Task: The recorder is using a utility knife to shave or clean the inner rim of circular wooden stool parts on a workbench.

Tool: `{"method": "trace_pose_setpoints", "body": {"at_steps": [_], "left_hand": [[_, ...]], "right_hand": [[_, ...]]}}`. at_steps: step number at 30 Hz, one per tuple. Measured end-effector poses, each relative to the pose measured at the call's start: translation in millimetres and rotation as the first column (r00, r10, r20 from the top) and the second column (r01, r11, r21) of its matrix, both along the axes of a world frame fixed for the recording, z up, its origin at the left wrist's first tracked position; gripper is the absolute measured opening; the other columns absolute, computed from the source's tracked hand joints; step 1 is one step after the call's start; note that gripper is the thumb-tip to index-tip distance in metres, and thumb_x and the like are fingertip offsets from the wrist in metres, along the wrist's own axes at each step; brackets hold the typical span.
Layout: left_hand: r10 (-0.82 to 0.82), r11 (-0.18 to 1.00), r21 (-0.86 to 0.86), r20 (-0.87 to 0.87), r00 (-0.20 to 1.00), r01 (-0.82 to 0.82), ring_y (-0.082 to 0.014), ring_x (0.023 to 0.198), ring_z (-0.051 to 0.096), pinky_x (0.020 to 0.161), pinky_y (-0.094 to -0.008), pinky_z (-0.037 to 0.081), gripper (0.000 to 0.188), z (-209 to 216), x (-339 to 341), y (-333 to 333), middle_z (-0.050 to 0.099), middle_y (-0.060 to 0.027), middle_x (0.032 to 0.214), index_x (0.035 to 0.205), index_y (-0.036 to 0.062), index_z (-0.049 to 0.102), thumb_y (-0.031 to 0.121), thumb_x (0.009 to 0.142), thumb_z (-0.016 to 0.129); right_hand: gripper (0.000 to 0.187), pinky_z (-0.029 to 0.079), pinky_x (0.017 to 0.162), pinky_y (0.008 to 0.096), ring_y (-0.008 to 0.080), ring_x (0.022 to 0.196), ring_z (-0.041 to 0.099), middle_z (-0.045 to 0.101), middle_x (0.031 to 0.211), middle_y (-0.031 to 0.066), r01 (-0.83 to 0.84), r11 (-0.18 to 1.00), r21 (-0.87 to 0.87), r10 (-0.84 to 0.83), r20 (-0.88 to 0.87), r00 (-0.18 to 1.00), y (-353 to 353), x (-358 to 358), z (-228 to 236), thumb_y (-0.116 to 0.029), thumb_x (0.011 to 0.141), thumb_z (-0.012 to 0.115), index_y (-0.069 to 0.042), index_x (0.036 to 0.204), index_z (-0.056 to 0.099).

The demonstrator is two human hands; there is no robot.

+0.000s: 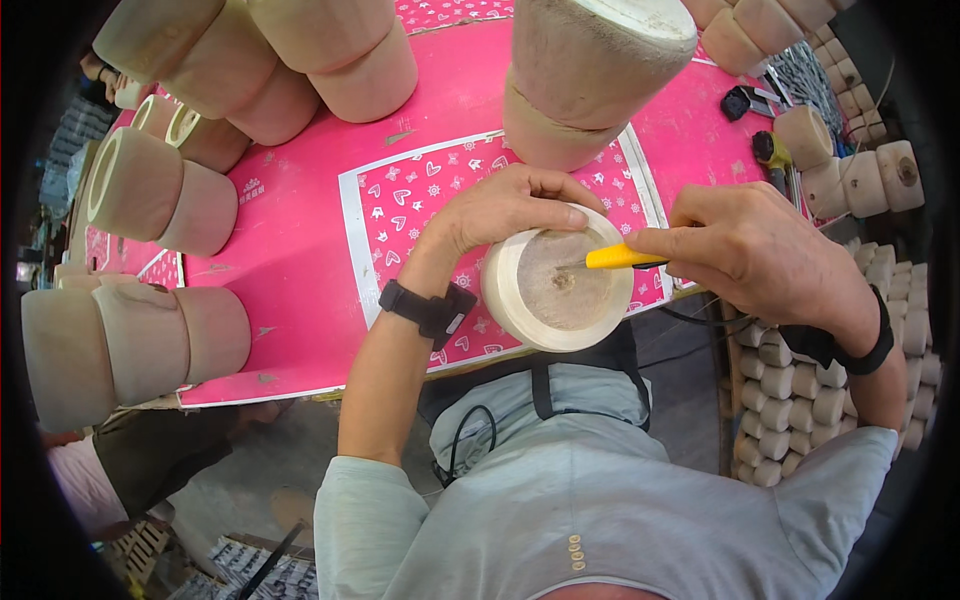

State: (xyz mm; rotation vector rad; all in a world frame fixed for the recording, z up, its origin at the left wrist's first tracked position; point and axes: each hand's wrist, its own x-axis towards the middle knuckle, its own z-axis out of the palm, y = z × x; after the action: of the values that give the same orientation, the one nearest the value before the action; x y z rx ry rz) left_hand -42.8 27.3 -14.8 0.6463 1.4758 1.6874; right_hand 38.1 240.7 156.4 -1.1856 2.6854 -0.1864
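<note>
Cup (pixel 550 300): was at the near edge of the table (pixel 300 200), its hollow face turned up; its near side overlapped that edge in view.
Left hand (pixel 530 208): gripped the cup's far rim, fingers curled over it.
Right hand (pixel 740 240): was closed around a yellow cutter (pixel 615 257), to the right of the cup.
Cutter tip: pointed left into the hollow, near a dark knot; contact could not be told.
Far limit: a tall stack (pixel 585 100) stood just beyond the left hand.
Left room: a broad stretch of pink lay between the left stacks (pixel 145 345) and the patterned sheet (pixel 400 225).
Right limit: the table's edge ran under the right forearm; blocks (pixel 790 400) were piled beyond it.
</note>
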Motion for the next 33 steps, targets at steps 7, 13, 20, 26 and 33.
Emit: {"method": "trace_pose_setpoints", "body": {"at_steps": [7, 13, 20, 26, 33], "left_hand": [[0.012, 1.000, -0.006, 0.012, 1.000, -0.012, -0.0134, 0.092, 0.064, 0.083, -0.0272, 0.050, 0.036, 3, 2, -1, 0.070, -0.0066, 0.101, 0.112, 0.0022, 0.070, 0.023, 0.084, 0.073], [0.021, 1.000, 0.013, 0.056, 0.998, -0.022, -0.0143, 0.093, 0.064, 0.084, -0.0276, 0.050, 0.034, 2, 4, 0, 0.070, -0.0070, 0.102, 0.111, 0.0022, 0.071, 0.022, 0.084, 0.073], [0.020, 1.000, -0.021, 0.039, 0.999, -0.020, -0.0135, 0.090, 0.064, 0.082, -0.0270, 0.050, 0.031, 9, 1, 0, 0.071, -0.0072, 0.100, 0.111, 0.0021, 0.071, 0.019, 0.084, 0.072], [0.095, 0.990, -0.102, -0.023, 0.995, -0.097, -0.0131, 0.089, 0.064, 0.081, -0.0265, 0.050, 0.031, 17, 5, 0, 0.071, -0.0073, 0.098, 0.110, 0.0016, 0.071, 0.019, 0.084, 0.072], [0.352, 0.916, -0.071, -0.333, 0.875, -0.395, -0.0233, 0.103, 0.064, 0.092, -0.0340, 0.049, 0.034, 11, 37, -21, 0.068, -0.0161, 0.109, 0.112, -0.0004, 0.068, 0.021, 0.085, 0.070]], "right_hand": [[0.038, 0.044, 0.051, 0.0381, 0.0278, 0.060, 0.059, 0.056, 0.071, 0.0098, -0.043, 0.999, -0.012, 0.043, 0.018, 0.999, -1, -1, -2, -0.002, 0.072, 0.062, -0.013, 0.107, 0.071], [0.038, 0.044, 0.054, 0.0352, 0.0232, 0.064, 0.056, 0.053, 0.075, 0.0065, -0.134, 0.990, 0.038, 0.138, -0.120, 0.983, -8, 5, -5, -0.008, 0.070, 0.069, -0.009, 0.109, 0.069], [0.031, 0.047, 0.055, 0.0388, 0.0288, 0.065, 0.061, 0.058, 0.073, 0.0115, -0.100, 0.981, 0.167, 0.106, -0.025, 0.994, -15, -1, 3, -0.007, 0.073, 0.065, -0.004, 0.104, 0.066], [0.030, 0.049, 0.056, 0.0424, 0.0337, 0.066, 0.065, 0.062, 0.071, 0.0155, -0.004, 0.998, 0.057, 0.006, -0.035, 0.999, -14, 11, 9, -0.005, 0.073, 0.062, -0.007, 0.102, 0.068], [0.030, 0.048, 0.058, 0.0418, 0.0338, 0.065, 0.061, 0.064, 0.077, 0.0142, 0.130, 0.969, -0.212, -0.104, 0.127, 0.986, 24, 18, 4, -0.014, 0.083, 0.065, -0.011, 0.113, 0.069]]}}
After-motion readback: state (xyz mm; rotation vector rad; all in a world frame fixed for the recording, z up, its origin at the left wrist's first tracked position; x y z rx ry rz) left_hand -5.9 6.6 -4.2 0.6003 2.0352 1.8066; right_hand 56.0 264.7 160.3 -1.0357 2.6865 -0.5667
